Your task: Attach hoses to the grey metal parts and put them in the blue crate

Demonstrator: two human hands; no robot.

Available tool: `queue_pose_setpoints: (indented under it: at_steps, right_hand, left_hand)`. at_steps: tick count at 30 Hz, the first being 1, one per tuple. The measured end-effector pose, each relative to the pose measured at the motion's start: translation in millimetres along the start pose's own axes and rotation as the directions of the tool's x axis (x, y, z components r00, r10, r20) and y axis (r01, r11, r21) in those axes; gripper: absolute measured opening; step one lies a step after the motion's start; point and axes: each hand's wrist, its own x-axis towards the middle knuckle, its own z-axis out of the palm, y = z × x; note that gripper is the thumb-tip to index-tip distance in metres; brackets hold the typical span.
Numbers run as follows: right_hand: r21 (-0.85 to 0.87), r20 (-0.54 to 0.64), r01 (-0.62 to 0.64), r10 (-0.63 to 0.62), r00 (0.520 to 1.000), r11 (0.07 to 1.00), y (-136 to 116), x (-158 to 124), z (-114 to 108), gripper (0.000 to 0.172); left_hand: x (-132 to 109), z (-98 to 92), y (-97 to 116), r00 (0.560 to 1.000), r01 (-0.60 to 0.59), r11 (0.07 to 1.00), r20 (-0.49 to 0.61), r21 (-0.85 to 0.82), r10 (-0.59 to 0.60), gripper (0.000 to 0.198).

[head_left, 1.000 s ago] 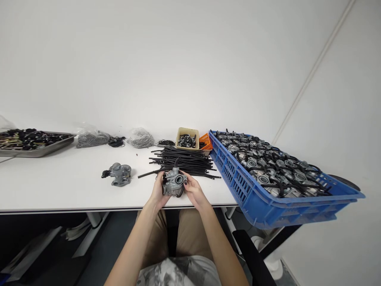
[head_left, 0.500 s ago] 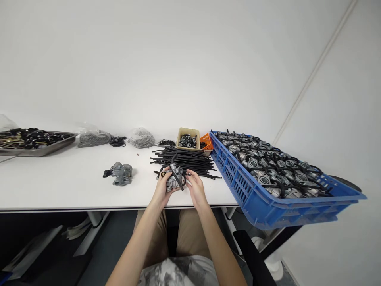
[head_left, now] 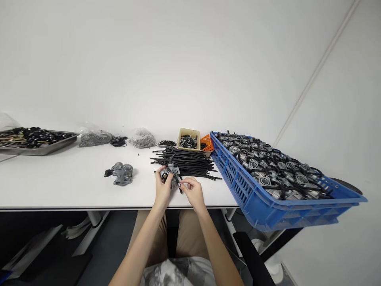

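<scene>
My left hand (head_left: pixel 162 188) grips a grey metal carburetor (head_left: pixel 169 174) just above the white table (head_left: pixel 59 182), near its front edge. A short black hose (head_left: pixel 176 180) runs across the carburetor's front. My right hand (head_left: pixel 192 191) pinches the lower end of that hose with thumb and fingertips. Behind the carburetor lies a pile of black hoses (head_left: pixel 187 161). A second grey carburetor (head_left: pixel 120 174) rests on the table to the left, apart from both hands.
A blue crate (head_left: pixel 256 198) full of carburetors with hoses overhangs the table's right end. A beige bin (head_left: pixel 188 140) of small parts and an orange bin (head_left: pixel 206 142) stand behind the hoses. Bags of parts (head_left: pixel 143 138) and a metal tray (head_left: pixel 35 143) sit at the back left.
The carburetor has been turned in my hands and moved a little away from me. My right hand has shifted from its side to pinching the black hose.
</scene>
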Motion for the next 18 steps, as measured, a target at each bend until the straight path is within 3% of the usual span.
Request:
queue_pose_setpoints:
  at_steps: [6,10,13,18]
  right_hand:
    - [0.012,0.046,-0.068,0.068,0.997,0.998,9.7,-1.7,1.4,0.012]
    - [-0.010,-0.016,-0.080,0.080,0.997,0.997,13.0,-2.9,2.7,0.013]
    - [0.088,-0.047,-0.074,0.078,0.996,0.993,7.5,-1.8,2.4,0.014]
    - [0.199,0.007,-0.116,0.118,0.993,0.973,-2.0,1.2,-0.4,0.020]
  left_hand:
    - [-1.0,1.4,0.5,1.000,-0.013,1.000,0.000,-0.006,0.013,0.038]
    - [-0.9,1.3,-0.7,0.999,-0.041,0.997,0.022,0.058,0.040,0.039]
    - [-0.9,0.8,-1.4,0.999,-0.042,0.998,0.028,0.042,0.041,0.039]
    - [-0.6,-0.1,-2.6,0.999,-0.034,0.999,0.035,0.010,0.033,0.038]
